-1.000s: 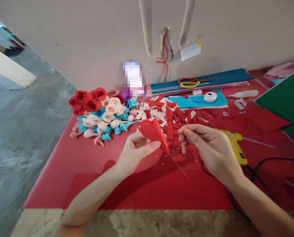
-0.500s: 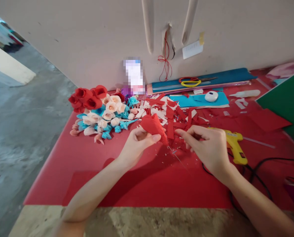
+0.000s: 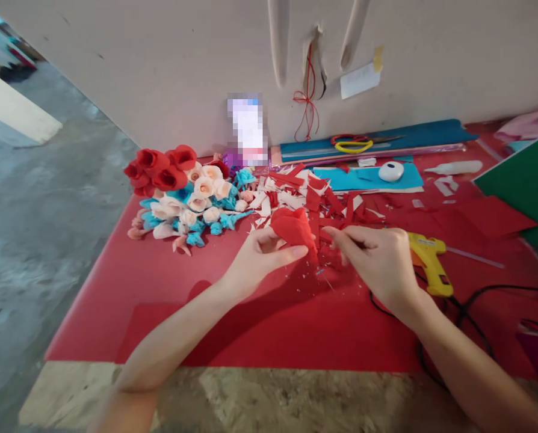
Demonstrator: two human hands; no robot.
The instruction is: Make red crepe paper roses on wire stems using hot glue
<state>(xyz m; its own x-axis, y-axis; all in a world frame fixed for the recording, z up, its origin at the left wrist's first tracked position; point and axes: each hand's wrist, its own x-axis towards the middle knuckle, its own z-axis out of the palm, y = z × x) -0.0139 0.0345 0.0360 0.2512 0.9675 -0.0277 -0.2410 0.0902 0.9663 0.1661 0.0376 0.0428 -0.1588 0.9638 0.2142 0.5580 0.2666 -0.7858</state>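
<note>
A curled red paper flower piece (image 3: 292, 228) is pinched between the thumb and fingers of my left hand (image 3: 266, 255), above the red table covering (image 3: 170, 325). Just right of it, my right hand (image 3: 372, 249) has its thumb and index finger pressed together; whatever is between those fingertips is too small to make out. Red and white paper scraps (image 3: 291, 189) lie behind both hands. A yellow glue gun (image 3: 434, 264) rests to the right of my right hand, its black cable running to the right.
Red, cream and blue paper flowers (image 3: 201, 192) are piled at the left. Yellow-handled scissors (image 3: 354, 146) lie on blue paper at the back. A white round object (image 3: 390, 171), a small white bottle (image 3: 458, 168) and a green board (image 3: 526, 198) are at the right. A lit phone (image 3: 247, 129) leans against the wall.
My left hand has moved slightly right with the red paper piece, closer to my right hand. The view has shifted a little, and the table's items appear slightly higher.
</note>
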